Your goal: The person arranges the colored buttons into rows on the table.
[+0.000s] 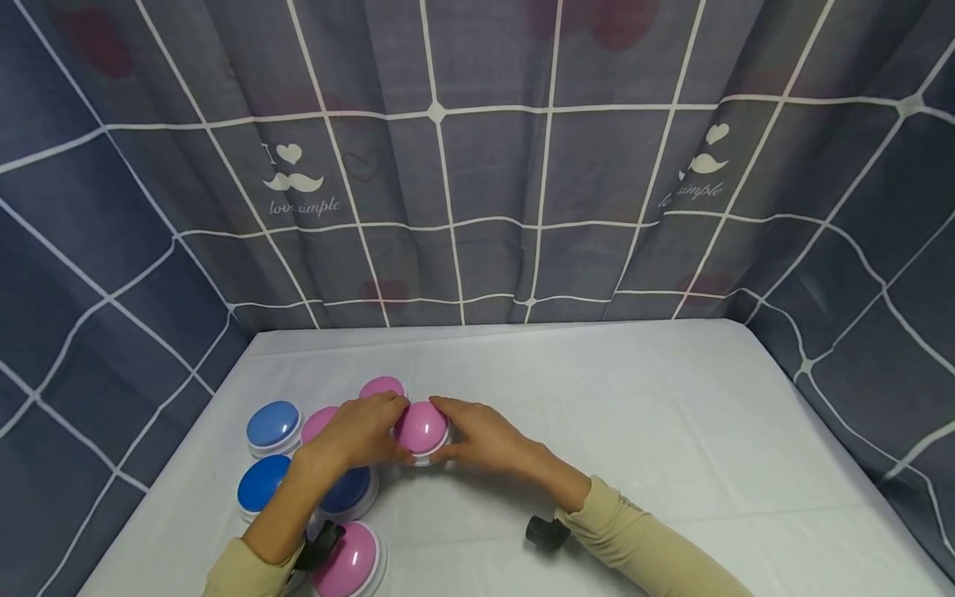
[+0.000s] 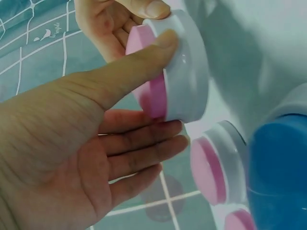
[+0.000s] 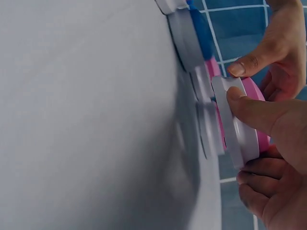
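Observation:
Between my two hands is a round push button with a glossy pink dome on a white base. My left hand grips its left side, and my right hand holds the right side. In the left wrist view, my left thumb lies along the white base with the fingers on the opposite side. The right wrist view shows both thumbs on the white rim, and the button held slightly off the white table. Close behind my left hand stand two more pink buttons, one farther back and one partly covered.
Left of my hands stand a light blue button, a blue one and a dark blue one. A larger pink button sits near the front by my left sleeve. A grey checked curtain surrounds the white table.

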The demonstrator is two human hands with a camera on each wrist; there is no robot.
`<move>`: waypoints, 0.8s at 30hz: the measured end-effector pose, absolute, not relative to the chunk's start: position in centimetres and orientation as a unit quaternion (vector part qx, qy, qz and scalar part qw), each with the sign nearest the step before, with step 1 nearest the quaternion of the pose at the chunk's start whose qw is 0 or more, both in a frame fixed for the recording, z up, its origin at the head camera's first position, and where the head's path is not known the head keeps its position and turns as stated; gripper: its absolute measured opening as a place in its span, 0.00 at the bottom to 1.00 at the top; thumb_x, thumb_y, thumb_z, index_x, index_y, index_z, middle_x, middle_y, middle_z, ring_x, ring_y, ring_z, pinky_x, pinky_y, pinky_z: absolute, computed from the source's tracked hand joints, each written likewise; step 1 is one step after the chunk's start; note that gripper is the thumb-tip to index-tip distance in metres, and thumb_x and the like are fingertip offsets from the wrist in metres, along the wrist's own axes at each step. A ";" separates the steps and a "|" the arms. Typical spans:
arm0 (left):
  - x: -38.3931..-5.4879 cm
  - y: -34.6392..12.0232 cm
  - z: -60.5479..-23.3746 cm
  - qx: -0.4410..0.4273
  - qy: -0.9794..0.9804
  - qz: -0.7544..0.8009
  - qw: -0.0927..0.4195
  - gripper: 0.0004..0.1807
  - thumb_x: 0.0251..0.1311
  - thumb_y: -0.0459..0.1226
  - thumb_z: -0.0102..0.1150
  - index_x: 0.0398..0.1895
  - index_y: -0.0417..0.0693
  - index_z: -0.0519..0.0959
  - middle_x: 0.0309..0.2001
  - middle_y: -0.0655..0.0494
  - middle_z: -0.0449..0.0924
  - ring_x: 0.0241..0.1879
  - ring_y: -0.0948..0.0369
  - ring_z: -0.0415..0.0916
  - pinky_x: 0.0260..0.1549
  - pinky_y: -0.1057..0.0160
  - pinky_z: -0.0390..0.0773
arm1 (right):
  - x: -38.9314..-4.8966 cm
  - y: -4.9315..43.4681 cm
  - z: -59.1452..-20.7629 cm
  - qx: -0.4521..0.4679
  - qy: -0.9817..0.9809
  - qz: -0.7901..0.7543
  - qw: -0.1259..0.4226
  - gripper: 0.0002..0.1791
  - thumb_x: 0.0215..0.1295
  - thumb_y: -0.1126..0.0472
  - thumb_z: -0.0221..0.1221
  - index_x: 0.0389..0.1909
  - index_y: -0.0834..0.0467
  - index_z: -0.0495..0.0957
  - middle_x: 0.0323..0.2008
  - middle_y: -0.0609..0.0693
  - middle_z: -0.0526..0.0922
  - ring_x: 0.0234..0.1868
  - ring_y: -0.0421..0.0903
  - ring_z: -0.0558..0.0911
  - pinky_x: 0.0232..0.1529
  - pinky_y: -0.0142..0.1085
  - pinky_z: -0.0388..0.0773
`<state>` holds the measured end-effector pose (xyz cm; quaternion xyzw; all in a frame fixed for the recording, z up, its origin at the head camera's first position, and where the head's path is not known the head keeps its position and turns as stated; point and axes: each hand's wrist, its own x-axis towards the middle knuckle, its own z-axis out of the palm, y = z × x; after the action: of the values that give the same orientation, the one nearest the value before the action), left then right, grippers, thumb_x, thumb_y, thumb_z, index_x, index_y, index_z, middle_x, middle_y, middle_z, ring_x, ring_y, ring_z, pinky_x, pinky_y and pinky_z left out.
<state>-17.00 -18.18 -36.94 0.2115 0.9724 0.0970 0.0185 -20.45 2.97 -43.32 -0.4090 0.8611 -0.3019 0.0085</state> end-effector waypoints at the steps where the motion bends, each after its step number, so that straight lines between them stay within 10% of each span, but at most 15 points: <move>1: -17.1 -18.0 -36.7 0.216 0.971 0.099 0.014 0.30 0.35 0.48 0.83 0.42 0.47 0.81 0.34 0.59 0.77 0.38 0.59 0.76 0.38 0.50 0.80 | -20.5 3.3 -43.1 -0.407 0.861 -0.306 0.006 0.42 0.55 0.52 0.74 0.68 0.58 0.68 0.61 0.48 0.77 0.60 0.40 0.76 0.62 0.35 0.70; 14: -20.3 -15.7 -36.1 0.264 0.953 0.140 -0.048 0.32 0.43 0.49 0.80 0.52 0.46 0.81 0.38 0.58 0.76 0.34 0.61 0.74 0.35 0.58 0.78 | -23.0 7.1 -41.3 -0.363 0.857 -0.365 -0.024 0.44 0.53 0.54 0.75 0.69 0.61 0.67 0.64 0.54 0.75 0.64 0.49 0.74 0.64 0.45 0.69; 24: -24.2 -15.5 -37.4 0.272 0.950 0.155 0.013 0.29 0.50 0.46 0.76 0.54 0.44 0.79 0.41 0.55 0.75 0.37 0.57 0.75 0.37 0.55 0.77 | -25.9 6.6 -43.1 -0.336 0.867 -0.367 -0.023 0.43 0.55 0.56 0.73 0.68 0.67 0.66 0.64 0.60 0.74 0.65 0.55 0.73 0.66 0.48 0.67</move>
<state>-24.22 -15.51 -37.45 0.2719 0.9497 0.1552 0.0127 -25.94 6.58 -43.06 -0.3359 0.8671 -0.3672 -0.0234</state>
